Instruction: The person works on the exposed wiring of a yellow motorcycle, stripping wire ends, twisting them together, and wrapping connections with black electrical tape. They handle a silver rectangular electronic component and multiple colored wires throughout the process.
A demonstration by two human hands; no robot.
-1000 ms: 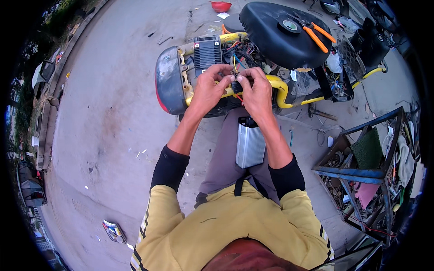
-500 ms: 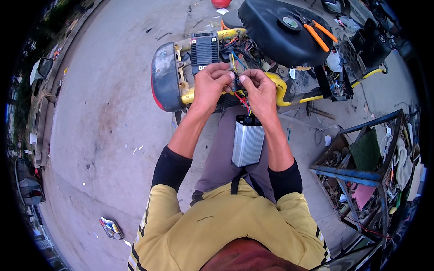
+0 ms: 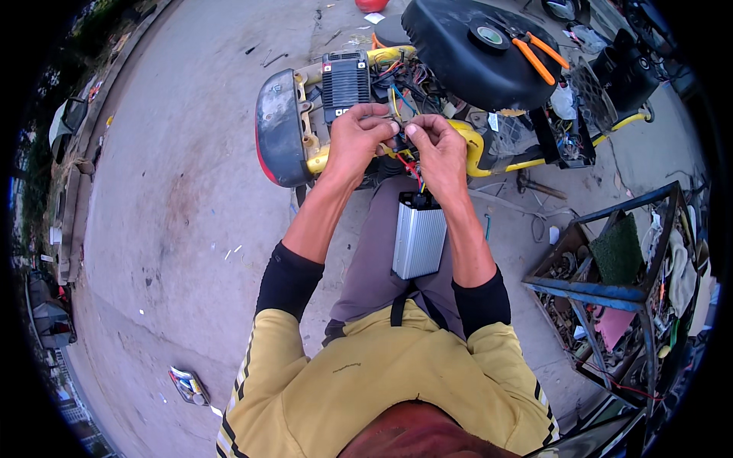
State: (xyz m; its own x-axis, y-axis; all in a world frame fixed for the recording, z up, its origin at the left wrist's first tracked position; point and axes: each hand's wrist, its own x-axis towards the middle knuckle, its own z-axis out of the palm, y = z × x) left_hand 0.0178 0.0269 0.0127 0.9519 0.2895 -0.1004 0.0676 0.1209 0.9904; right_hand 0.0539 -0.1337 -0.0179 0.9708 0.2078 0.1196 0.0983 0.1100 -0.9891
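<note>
Both hands meet over the opened yellow frame of a scooter (image 3: 473, 149), fingertips pinched close together. My left hand (image 3: 357, 140) grips thin wiring between thumb and forefinger. Opposite it, my right hand (image 3: 435, 149) pinches the wiring too; the exact ends are too small to make out. Red and other coloured wires (image 3: 411, 166) run down from there to a silver finned controller box (image 3: 419, 240), which rests on my thighs. Just beyond the left hand sits a black ribbed box (image 3: 346, 82) on the frame, with a tangle of wires (image 3: 408, 84) beside it.
A black seat (image 3: 481, 57) lies over the scooter, bearing a roll of black tape (image 3: 489, 38) and orange-handled pliers (image 3: 540, 59). A hammer (image 3: 540, 185) lies on the ground to the right, near a metal-framed bin of scrap (image 3: 588, 294). A small tray (image 3: 188, 386) is at lower left.
The hands keep their pinch on the wiring with only slight finger movement. Nothing else has visibly moved beyond a small shift of the view.
</note>
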